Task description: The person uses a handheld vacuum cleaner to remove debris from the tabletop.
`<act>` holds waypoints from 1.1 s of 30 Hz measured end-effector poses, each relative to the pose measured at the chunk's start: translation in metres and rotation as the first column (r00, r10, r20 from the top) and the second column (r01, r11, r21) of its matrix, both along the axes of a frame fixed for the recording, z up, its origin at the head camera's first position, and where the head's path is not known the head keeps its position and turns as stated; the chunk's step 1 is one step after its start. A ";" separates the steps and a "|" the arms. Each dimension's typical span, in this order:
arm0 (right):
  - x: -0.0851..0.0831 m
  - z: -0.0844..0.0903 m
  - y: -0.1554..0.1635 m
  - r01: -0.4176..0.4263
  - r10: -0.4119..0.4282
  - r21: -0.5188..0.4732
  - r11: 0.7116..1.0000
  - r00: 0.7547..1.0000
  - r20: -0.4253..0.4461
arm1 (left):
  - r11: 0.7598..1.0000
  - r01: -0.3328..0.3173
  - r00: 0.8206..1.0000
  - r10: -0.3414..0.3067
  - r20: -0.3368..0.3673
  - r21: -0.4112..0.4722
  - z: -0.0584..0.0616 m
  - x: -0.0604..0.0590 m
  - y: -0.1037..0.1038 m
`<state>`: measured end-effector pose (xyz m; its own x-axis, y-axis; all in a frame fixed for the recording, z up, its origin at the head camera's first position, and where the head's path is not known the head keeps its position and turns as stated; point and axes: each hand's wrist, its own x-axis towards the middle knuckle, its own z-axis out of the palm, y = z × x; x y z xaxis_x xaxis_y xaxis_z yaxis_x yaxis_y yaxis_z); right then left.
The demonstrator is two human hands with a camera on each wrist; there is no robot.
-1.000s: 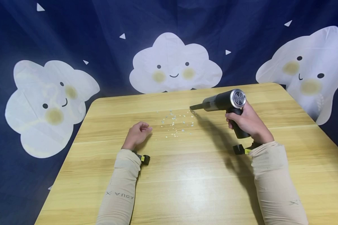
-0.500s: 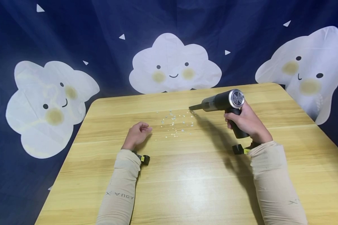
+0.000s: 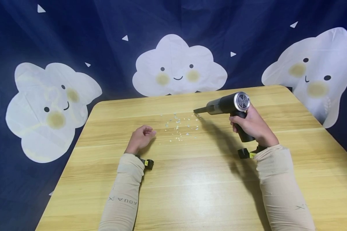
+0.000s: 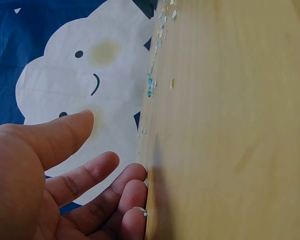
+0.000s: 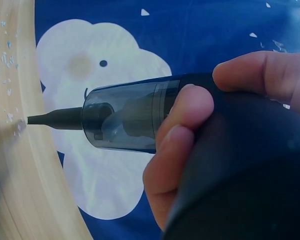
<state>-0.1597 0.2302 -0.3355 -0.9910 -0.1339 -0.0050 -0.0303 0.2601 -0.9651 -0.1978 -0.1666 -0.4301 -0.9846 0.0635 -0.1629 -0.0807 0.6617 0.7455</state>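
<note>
Your right hand (image 3: 253, 126) grips the vacuum (image 3: 228, 105) by its handle, nozzle at the scraps' (image 3: 179, 125) right edge; your left hand (image 3: 140, 138) rests loosely curled, empty, left of them.

Table (image 3: 191, 179): near half bare wood between the two forearms, open passage there. Far centre: scatter of paper scraps (image 3: 179, 125), low and flat, no barrier to a pass above. Left hand (image 3: 140, 138) rests just left of the scraps, blocking approach from that side. Handheld vacuum (image 3: 226, 104), in the grip of the right hand (image 3: 253, 126), bars the right; its nozzle reaches the scraps' right edge. Far strip behind scraps open up to the backdrop (image 3: 179, 19).
</note>
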 end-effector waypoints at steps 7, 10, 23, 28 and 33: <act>-0.001 -0.002 -0.001 -0.003 0.003 0.003 1.000 1.000 0.011 | 1.000 0.006 1.000 -0.006 -0.005 -0.004 0.000 0.000 0.000; 0.000 -0.002 -0.001 -0.003 0.003 0.001 1.000 1.000 0.008 | 1.000 0.008 1.000 -0.008 -0.007 -0.004 0.000 0.000 0.000; -0.001 -0.001 -0.002 -0.005 0.005 -0.001 1.000 1.000 0.001 | 1.000 0.009 1.000 -0.009 -0.013 -0.007 0.000 0.000 0.000; 0.000 0.000 -0.001 -0.007 0.007 -0.003 1.000 1.000 0.001 | 1.000 0.006 1.000 -0.006 -0.014 -0.010 -0.001 0.000 0.000; 0.000 0.000 -0.001 -0.007 0.007 0.000 1.000 1.000 0.003 | 1.000 0.002 1.000 -0.002 -0.011 -0.008 0.000 0.000 0.000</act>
